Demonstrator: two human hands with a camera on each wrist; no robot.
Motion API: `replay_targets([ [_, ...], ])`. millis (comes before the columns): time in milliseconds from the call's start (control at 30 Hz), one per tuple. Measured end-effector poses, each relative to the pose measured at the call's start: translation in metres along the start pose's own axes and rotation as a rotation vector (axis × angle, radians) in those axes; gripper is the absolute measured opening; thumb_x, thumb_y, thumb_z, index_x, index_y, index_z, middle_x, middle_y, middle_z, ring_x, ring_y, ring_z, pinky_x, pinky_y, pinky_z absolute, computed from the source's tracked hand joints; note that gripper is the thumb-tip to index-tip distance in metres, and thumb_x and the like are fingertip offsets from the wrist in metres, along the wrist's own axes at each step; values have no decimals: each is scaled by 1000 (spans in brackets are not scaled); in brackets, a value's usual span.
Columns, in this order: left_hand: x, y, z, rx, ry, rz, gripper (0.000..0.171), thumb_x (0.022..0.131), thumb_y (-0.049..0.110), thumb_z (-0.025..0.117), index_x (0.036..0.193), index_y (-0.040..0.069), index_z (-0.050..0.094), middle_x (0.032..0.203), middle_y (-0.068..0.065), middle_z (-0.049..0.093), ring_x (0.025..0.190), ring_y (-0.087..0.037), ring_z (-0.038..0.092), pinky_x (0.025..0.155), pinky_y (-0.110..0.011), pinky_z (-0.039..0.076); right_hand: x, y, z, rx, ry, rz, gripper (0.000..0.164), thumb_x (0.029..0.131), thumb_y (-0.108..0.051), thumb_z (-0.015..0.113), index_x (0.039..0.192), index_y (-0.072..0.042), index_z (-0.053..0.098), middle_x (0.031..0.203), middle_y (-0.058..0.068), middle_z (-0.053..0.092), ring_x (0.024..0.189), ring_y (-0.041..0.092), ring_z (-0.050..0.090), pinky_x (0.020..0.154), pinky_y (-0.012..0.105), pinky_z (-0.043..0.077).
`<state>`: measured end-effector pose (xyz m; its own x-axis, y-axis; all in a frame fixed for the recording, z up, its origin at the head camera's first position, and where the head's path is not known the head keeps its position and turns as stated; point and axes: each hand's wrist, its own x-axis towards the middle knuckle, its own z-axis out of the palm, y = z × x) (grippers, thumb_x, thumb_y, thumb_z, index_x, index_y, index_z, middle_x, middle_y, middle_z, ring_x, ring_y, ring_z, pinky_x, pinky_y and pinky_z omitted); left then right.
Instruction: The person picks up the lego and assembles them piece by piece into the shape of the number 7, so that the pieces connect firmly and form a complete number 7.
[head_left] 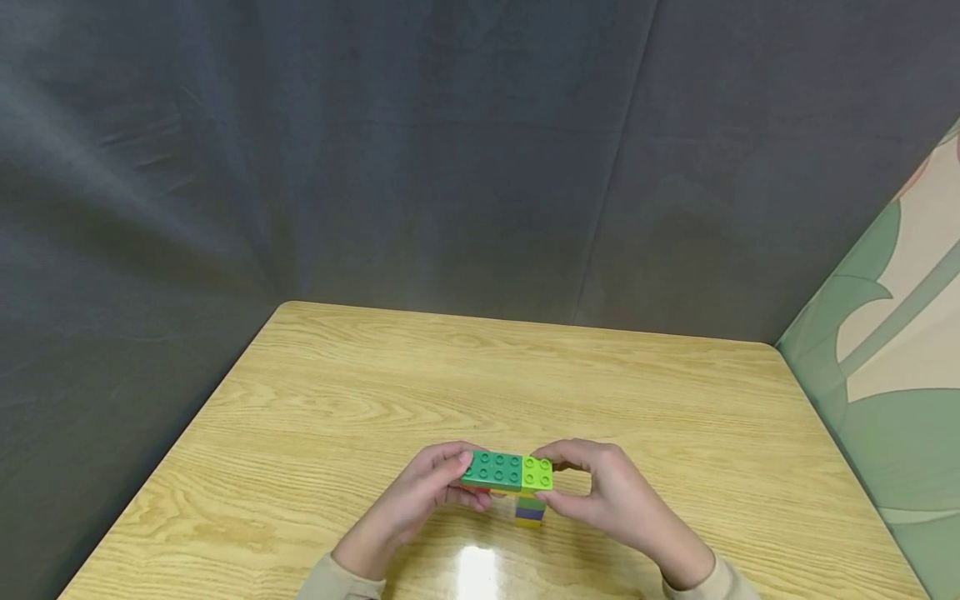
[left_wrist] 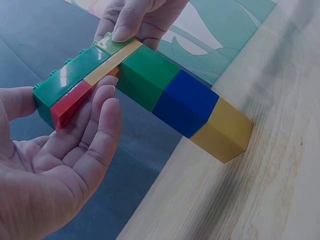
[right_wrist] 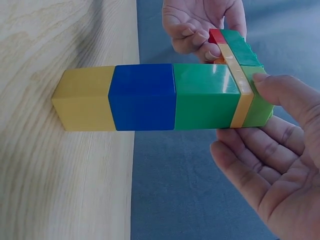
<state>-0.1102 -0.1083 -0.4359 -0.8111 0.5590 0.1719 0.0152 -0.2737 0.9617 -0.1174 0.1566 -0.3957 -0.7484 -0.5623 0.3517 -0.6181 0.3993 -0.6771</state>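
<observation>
A column of toy building bricks stands on the table, with a yellow brick (right_wrist: 82, 99) at the bottom, then a blue brick (right_wrist: 143, 97) and a green brick (right_wrist: 206, 95). Over them lies a thin yellow-orange plate (right_wrist: 235, 85), topped by a light green brick (head_left: 537, 472). My right hand (head_left: 603, 492) pinches that light green brick between thumb and fingers. Leftward from it juts a long dark green brick (head_left: 492, 469), with a red brick (left_wrist: 72, 104) under its outer end. My left hand (head_left: 420, 492) holds this overhanging end, thumb at the dark green brick and fingers beneath.
The wood-grain table (head_left: 360, 383) extends around the bricks. Behind it and to the left hangs a dark grey cloth (head_left: 450, 167). A panel with green leaf shapes (head_left: 900, 400) borders the right side.
</observation>
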Motion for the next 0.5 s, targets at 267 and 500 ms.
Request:
replay_targets([
  [267, 0, 1, 0, -1, -6, -4, 41, 105, 16, 35, 123, -17, 51, 102, -50, 51, 84, -17, 68, 77, -35, 57, -1, 1, 0, 15, 1, 2, 27, 82, -17, 80, 107, -14, 69, 103, -8, 70, 90, 9, 65, 78, 33, 56],
  [500, 0, 2, 0, -3, -8, -5, 41, 105, 16, 35, 123, -18, 50, 102, -51, 50, 84, -16, 68, 77, -34, 57, -1, 3, 3, 42, 12, -30, 28, 83, -16, 79, 109, -13, 68, 103, -6, 70, 90, 10, 65, 78, 34, 56],
])
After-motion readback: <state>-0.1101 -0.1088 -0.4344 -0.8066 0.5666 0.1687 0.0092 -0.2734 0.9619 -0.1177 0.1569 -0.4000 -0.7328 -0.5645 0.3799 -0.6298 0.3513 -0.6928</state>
